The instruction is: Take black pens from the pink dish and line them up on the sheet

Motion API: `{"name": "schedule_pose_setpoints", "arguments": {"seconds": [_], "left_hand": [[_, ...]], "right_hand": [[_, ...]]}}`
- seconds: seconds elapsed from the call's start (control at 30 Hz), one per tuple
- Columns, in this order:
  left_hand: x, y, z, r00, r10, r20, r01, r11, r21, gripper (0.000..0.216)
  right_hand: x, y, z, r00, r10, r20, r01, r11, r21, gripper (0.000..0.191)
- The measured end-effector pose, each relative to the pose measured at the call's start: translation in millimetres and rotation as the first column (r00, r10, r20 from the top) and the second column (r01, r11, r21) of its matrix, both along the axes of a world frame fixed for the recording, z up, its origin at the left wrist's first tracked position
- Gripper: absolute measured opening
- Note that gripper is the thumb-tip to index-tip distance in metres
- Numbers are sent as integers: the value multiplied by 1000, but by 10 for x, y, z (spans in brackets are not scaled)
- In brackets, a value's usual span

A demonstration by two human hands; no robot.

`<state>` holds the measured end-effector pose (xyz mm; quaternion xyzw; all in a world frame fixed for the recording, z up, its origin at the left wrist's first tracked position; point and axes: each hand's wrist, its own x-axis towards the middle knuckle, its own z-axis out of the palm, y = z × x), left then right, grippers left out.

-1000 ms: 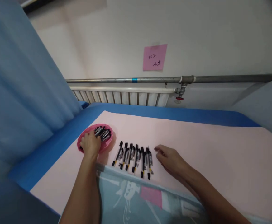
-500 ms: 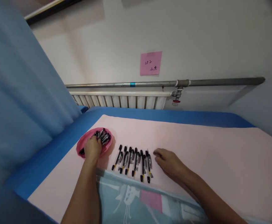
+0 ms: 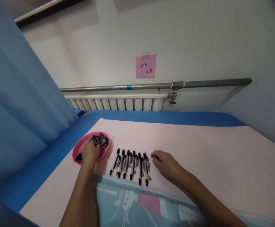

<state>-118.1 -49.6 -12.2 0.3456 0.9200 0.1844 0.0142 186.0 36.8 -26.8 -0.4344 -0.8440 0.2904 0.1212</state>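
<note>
A pink dish (image 3: 79, 148) holds a heap of black pens (image 3: 101, 140). My left hand (image 3: 90, 153) lies in the dish with its fingers curled among those pens; which pen it grips is hidden. To the right, several black pens with yellow bands (image 3: 130, 162) lie side by side in a row on the pink sheet (image 3: 198, 151). My right hand (image 3: 165, 163) rests on the sheet just right of the row, fingers loosely curled, nothing visible in it.
The pink sheet covers a blue table (image 3: 45, 154). A blue curtain (image 3: 16, 104) hangs at the left. Behind the table run a radiator (image 3: 116, 103) and a metal pipe (image 3: 151, 85); a pink note (image 3: 146, 65) is stuck on the wall. Patterned cloth (image 3: 139, 205) lies at the near edge.
The camera has tilted and shifted, so everything sits a little lower and further left. My left hand's fingers have worked deeper among the pens in the dish. The right hand has stayed put.
</note>
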Motion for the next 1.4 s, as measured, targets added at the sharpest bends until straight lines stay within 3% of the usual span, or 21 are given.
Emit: {"name": "schedule_pose_setpoints", "arguments": {"seconds": [0.13, 0.2, 0.27, 0.3, 0.33, 0.4, 0.43, 0.47, 0.53, 0.7, 0.93, 1.4], "left_hand": [[151, -23, 114, 999, -42, 19, 39, 990, 133, 33], [381, 1, 135, 993, -106, 52, 92, 972, 215, 35], [723, 37, 111, 950, -246, 193, 175, 931, 321, 33], [920, 50, 87, 833, -395, 386, 201, 868, 454, 31], [1121, 55, 61, 642, -537, 548, 202, 807, 554, 30], [1485, 43, 16, 283, -654, 702, 162, 754, 637, 26], [1629, 29, 1, 162, -667, 728, 152, 745, 649, 25], [1740, 14, -11, 82, -667, 741, 153, 743, 652, 24], [1866, -8, -26, 3, -653, 757, 153, 749, 645, 24], [1911, -3, -56, -56, -593, 803, 16, 804, 595, 30], [2120, 31, -72, -5, -466, 885, -93, 881, 463, 43], [2136, 52, -28, 7, -438, 899, 0, 899, 438, 42]], "right_hand": [[-20, 4, -14, 995, -22, -95, 21, 1000, -11, 23], [-49, -3, 11, 973, -70, -219, 65, 997, -32, 22], [-85, -24, 65, 913, -151, -379, 120, 987, -104, 24], [-103, -40, 99, 866, -199, -459, 135, 976, -169, 27], [-121, -59, 134, 808, -244, -536, 131, 962, -240, 31], [-152, -105, 200, 656, -327, -681, 81, 927, -367, 37], [-165, -130, 227, 580, -361, -730, 54, 911, -408, 37], [-176, -156, 250, 523, -399, -753, 36, 893, -449, 35], [-196, -207, 279, 477, -449, -756, -1, 860, -511, 30], [-256, -289, 262, 480, -459, -748, -19, 846, -532, 24], [-339, -349, 185, 362, -592, -720, 108, 794, -598, 18], [-337, -283, 121, 316, -639, -701, 190, 767, -613, 13]]}}
